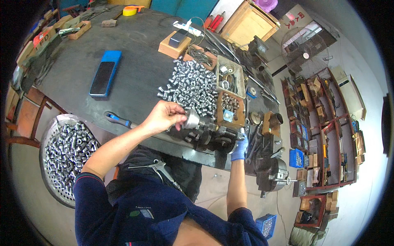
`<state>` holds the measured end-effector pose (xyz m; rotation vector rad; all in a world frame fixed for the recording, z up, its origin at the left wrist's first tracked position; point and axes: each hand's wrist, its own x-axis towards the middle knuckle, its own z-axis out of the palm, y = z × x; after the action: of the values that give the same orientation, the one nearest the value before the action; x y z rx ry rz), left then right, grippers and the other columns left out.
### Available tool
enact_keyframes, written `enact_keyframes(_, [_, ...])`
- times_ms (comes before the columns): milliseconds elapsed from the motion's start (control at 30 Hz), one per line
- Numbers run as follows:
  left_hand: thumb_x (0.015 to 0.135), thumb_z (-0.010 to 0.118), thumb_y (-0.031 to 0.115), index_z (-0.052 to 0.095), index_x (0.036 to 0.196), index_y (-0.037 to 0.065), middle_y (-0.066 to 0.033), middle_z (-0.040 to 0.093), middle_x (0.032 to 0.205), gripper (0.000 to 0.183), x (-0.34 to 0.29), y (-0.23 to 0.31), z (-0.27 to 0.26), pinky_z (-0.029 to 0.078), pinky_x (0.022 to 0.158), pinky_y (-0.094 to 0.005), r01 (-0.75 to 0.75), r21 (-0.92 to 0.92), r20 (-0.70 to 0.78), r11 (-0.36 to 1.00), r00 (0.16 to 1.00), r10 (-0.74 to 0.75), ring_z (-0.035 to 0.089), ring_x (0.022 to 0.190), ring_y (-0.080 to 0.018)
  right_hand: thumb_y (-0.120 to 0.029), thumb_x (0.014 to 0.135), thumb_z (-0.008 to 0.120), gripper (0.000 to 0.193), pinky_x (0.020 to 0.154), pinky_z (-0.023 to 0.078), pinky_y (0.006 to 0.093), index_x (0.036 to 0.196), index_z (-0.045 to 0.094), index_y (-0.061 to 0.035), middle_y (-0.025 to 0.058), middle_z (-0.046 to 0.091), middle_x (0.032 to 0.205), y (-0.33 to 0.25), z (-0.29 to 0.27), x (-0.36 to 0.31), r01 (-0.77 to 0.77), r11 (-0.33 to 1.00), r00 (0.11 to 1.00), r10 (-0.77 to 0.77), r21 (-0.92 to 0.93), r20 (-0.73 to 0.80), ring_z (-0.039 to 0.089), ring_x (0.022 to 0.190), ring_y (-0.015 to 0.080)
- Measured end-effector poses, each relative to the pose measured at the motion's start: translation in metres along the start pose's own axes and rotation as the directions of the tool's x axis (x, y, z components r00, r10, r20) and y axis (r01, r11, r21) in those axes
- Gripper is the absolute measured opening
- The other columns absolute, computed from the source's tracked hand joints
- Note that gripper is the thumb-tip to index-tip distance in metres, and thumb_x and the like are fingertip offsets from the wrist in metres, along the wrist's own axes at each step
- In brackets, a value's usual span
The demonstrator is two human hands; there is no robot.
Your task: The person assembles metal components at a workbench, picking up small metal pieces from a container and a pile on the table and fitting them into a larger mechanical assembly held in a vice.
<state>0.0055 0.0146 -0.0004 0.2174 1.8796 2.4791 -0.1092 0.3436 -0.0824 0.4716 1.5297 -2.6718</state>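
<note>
My left hand [168, 116] is closed, thumb and fingers curled together at the left end of a shiny steel cylinder [191, 119]. Anything small between the fingertips is hidden. The cylinder belongs to a dark metal bench fixture [217, 138] at the table's near edge. At the fixture's right end, my right hand [239, 149], in a blue glove, is closed round its end handle; part of the grip is hidden. Just beyond the fixture lies a big heap of small steel fittings [191, 86]. A wooden box of brownish fittings [230, 107] sits right of the heap.
A perforated round metal tray of fittings [45, 168] stands at my left. A blue-handled tool [117, 119] and a blue-and-black case [105, 76] lie on the table. An air blow gun [160, 167] is across my lap. A vise [273, 174] and wrenches [256, 141] occupy the right.
</note>
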Motion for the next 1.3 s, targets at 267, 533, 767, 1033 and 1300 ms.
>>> enact_keyframes(267, [0.087, 0.054, 0.026, 0.057, 0.075, -0.004, -0.0073, 0.056, 0.059, 0.033, 0.003, 0.000, 0.001, 0.043, 0.043, -0.0223, 0.076, 0.200, -0.041, 0.977, 0.997, -0.069, 0.054, 0.048, -0.0111, -0.030, 0.085, 0.056, 0.027, 0.031, 0.030, 0.0224, 0.067, 0.052, -0.0117, 0.0001, 0.053, 0.055, -0.073, 0.039, 0.004, 0.126, 0.989, 0.978, -0.136, 0.072, 0.155, 0.044, 0.039, 0.0076])
enact_keyframes(533, [0.086, 0.054, 0.033, 0.058, 0.074, -0.005, -0.0096, 0.056, 0.058, 0.040, -0.005, 0.008, -0.004, 0.044, 0.044, -0.0250, 0.139, 0.181, -0.044, 0.974, 0.990, -0.133, 0.056, 0.047, -0.0149, -0.033, 0.093, 0.040, 0.037, 0.033, 0.025, 0.0195, 0.070, 0.052, -0.0058, 0.0005, 0.044, 0.055, -0.071, 0.006, -0.093, 0.273, 0.923, 0.923, -0.331, 0.272, 0.198, 0.032, 0.039, 0.0064])
enact_keyframes(767, [0.087, 0.054, 0.018, 0.057, 0.087, -0.008, -0.0105, 0.060, 0.068, 0.026, -0.006, 0.017, 0.004, 0.047, 0.050, -0.0254, 0.117, 0.104, 0.015, 0.988, 0.993, -0.119, 0.059, 0.054, -0.0148, -0.036, 0.088, 0.049, 0.030, 0.034, 0.035, 0.0192, 0.075, 0.055, -0.0096, -0.0001, 0.052, 0.054, -0.012, -0.045, -0.035, 0.060, 0.997, 0.982, -0.068, 0.053, 0.175, 0.046, 0.041, 0.0072])
enact_keyframes(1033, [0.083, 0.060, 0.014, 0.058, 0.093, -0.007, -0.0093, 0.061, 0.070, 0.024, -0.040, 0.025, -0.040, 0.048, 0.053, -0.0242, 0.034, 0.174, -0.049, 0.984, 0.998, -0.025, 0.060, 0.056, -0.0138, -0.030, 0.089, 0.051, 0.029, 0.033, 0.028, 0.0191, 0.066, 0.048, -0.0124, -0.0034, 0.043, 0.050, -0.068, 0.031, 0.003, 0.236, 0.970, 0.949, -0.215, -0.065, 0.230, 0.036, 0.037, 0.0050])
enact_keyframes(1300, [0.069, 0.065, 0.017, 0.062, 0.083, -0.001, -0.0178, 0.063, 0.073, 0.023, -0.242, 0.043, -0.170, 0.049, 0.062, -0.0358, 0.590, 0.733, -0.671, 0.338, 0.708, 0.219, 0.062, 0.066, -0.0271, -0.031, 0.094, 0.038, 0.037, 0.032, 0.029, 0.0200, 0.072, 0.051, -0.0044, 0.0019, 0.045, 0.053, -0.072, -0.011, -0.087, 0.346, 0.907, 0.818, -0.416, 0.239, 0.397, 0.033, 0.037, 0.0077])
